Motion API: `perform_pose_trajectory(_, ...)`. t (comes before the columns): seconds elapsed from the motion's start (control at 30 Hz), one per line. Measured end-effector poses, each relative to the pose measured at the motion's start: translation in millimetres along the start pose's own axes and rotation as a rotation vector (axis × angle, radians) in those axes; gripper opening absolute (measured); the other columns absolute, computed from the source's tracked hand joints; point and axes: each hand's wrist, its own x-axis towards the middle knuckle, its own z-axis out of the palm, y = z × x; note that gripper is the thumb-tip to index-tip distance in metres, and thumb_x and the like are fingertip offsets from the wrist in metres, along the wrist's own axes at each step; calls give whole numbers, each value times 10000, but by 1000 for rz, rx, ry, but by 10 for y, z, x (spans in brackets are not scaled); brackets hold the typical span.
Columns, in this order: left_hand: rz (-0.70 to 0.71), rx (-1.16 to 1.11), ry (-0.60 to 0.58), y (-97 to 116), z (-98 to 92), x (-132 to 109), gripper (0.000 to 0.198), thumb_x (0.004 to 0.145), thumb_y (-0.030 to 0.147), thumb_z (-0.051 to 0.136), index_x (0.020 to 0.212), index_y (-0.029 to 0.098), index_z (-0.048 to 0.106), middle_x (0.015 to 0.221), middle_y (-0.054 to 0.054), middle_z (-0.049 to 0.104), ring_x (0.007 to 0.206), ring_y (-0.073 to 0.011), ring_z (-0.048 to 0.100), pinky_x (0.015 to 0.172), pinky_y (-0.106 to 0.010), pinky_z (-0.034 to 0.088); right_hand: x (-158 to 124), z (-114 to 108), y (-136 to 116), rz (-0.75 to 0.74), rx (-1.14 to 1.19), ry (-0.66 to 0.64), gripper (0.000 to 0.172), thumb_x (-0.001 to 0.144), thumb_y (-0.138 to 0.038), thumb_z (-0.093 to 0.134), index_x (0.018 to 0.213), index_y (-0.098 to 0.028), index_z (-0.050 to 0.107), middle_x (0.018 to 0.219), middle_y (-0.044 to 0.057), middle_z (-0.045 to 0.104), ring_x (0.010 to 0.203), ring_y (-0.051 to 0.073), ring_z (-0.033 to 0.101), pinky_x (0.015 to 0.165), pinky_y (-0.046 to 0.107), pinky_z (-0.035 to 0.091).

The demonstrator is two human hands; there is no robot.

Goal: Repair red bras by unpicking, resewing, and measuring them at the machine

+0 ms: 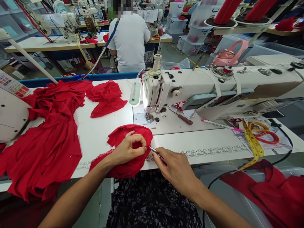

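Observation:
A red lace-edged fabric piece lies bunched at the table's front edge, before the sewing machine. My left hand pinches it, with thumb and forefinger pressed together at its right part. In my right hand is a small pointed metal tool, perhaps a seam ripper or tweezers; its tip meets the fabric's right edge beside my left fingertips. My right fingers are closed round its handle. Behind the fabric is the metal needle plate of the machine.
Heaped red fabric covers the table's left side, with smaller red pieces nearby. A dark-handled tool, a pink pen, scissors and yellow tape measure lie right. A person sits ahead, back turned.

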Motion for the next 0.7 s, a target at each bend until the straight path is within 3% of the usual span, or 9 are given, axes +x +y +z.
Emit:
perform_pose_trajectory(0.13, 0, -26, -10, 13, -2, 9, 104, 841, 255, 585, 752, 204, 569, 813, 47, 649, 802, -142, 597, 1218, -515, 96, 70, -40, 18, 235, 319, -41, 233, 950, -450, 529, 886, -228, 555, 576, -60, 505, 494, 104, 400, 500, 257, 277)
perform_pose_trajectory(0.2, -6, -17, -13, 24, 2, 16, 85, 832, 237, 580, 754, 205, 575, 817, 44, 648, 802, -145, 596, 1214, -531, 98, 142, -6, 25, 259, 449, -53, 207, 916, -424, 566, 854, -226, 558, 610, -56, 497, 537, 105, 397, 511, 248, 291)
perform_pose_trajectory(0.3, 14, -44, 21, 30, 11, 23, 82, 808, 197, 567, 727, 202, 573, 833, 17, 634, 837, -165, 583, 1141, -480, 291, 247, 85, 22, 242, 593, -81, 175, 882, -305, 538, 735, -214, 508, 629, -52, 443, 573, 104, 358, 525, 243, 288)
perform_pose_trajectory(0.4, 38, -157, 66, 19, 20, 16, 95, 776, 145, 548, 694, 193, 555, 880, -21, 585, 878, -180, 554, 883, -334, 463, 298, 149, -6, 263, 679, -93, 158, 825, -235, 526, 684, -211, 460, 613, -58, 373, 573, 102, 315, 522, 241, 266)
perform_pose_trajectory(0.53, -7, -262, 73, 3, 20, -3, 100, 758, 108, 541, 691, 182, 545, 912, -32, 531, 858, -169, 525, 724, -271, 447, 296, 156, -52, 288, 746, -95, 149, 788, -217, 526, 667, -210, 439, 606, -62, 346, 568, 99, 290, 518, 245, 242)
perform_pose_trajectory(0.7, 53, -132, 102, 17, 5, -12, 59, 833, 156, 584, 786, 191, 587, 874, -13, 591, 869, -171, 539, 837, -311, 433, 305, 110, -44, 323, 816, -106, 155, 823, -281, 546, 702, -206, 486, 604, -66, 362, 564, 97, 290, 523, 250, 244)
